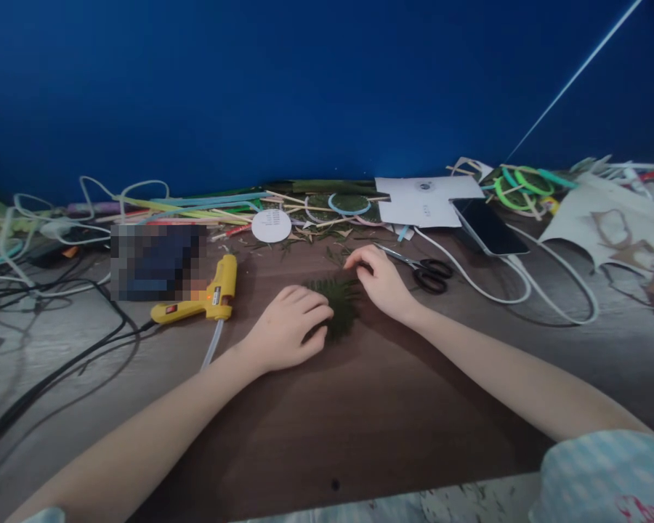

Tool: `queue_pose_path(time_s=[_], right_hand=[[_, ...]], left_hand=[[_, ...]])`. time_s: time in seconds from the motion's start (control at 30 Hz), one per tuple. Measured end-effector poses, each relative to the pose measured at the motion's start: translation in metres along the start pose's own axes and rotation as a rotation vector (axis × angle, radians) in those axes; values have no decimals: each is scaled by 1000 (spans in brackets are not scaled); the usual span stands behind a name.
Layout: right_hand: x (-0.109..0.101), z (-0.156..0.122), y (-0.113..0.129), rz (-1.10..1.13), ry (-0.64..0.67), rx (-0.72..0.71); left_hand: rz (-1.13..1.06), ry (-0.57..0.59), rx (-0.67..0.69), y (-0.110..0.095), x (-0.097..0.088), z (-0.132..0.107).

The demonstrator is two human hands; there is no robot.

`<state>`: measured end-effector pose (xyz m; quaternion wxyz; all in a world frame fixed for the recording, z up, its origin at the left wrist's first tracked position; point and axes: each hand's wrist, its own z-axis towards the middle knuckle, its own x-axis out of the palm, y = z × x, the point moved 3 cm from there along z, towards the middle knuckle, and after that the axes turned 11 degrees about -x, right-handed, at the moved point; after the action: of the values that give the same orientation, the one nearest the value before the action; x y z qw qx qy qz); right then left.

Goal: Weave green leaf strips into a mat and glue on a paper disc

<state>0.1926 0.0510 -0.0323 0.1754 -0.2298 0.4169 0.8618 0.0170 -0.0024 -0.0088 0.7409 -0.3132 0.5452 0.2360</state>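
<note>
A dark green, feathery leaf-like piece [341, 309] lies on the brown tabletop between my hands. My left hand [291, 330] is at its left edge, fingers curled and closed on it, thumb below them. My right hand [381, 280] is by its upper right side, with bent fingers and the thumb drawn in; whatever sits between those fingertips is too small to make out. Behind my right hand lie scissors [432, 276] with black handles. To the left of my left hand rests a yellow hot glue gun [221, 290] with a clear glue stick sticking out.
Along the blue wall [305, 87] run sticks, green scraps and rings [349, 204]. A round white label [271, 226], white card [422, 203] and phone [493, 226] on a white cable are at the back. Black cables [59, 370] cross the left; cut sheet [621, 218] lies right.
</note>
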Motion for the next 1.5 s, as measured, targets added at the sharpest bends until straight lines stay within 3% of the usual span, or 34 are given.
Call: queue_pose_path(time_s=[0.2, 0.43, 0.57, 0.7, 0.8, 0.87, 0.97, 1.13, 1.23, 1.33, 1.43, 1.5], right_hand=[[-3, 0, -5, 96, -164, 125], [-5, 1, -15, 212, -326, 242], [-8, 7, -26, 181, -220, 275], [-10, 11, -15, -177, 9, 108], [-9, 10, -7, -235, 153, 11], [-13, 11, -10, -228, 117, -4], [-29, 12, -30, -409, -52, 81], [-41, 18, -58, -504, 37, 131], [-48, 24, -60, -403, 59, 146], [-56, 26, -64, -245, 101, 259], [-66, 24, -67, -259, 29, 346], [-70, 24, -67, -356, -28, 328]], left_hand=[[98, 43, 32, -9, 1, -4], [38, 72, 21, -6, 1, -4], [1, 81, 8, -3, 2, -5], [-24, 78, -5, -1, 3, -5], [-37, 70, -9, 0, 4, -5], [-47, 64, -13, 1, 6, -5], [-54, 56, -17, 2, 7, -4], [-51, 46, -17, 3, 6, -4], [-64, 53, -20, 3, 6, -5], [-78, 67, -25, 5, 8, -5], [-94, 73, -35, 7, 9, -4], [-100, 73, -35, 7, 9, -4]])
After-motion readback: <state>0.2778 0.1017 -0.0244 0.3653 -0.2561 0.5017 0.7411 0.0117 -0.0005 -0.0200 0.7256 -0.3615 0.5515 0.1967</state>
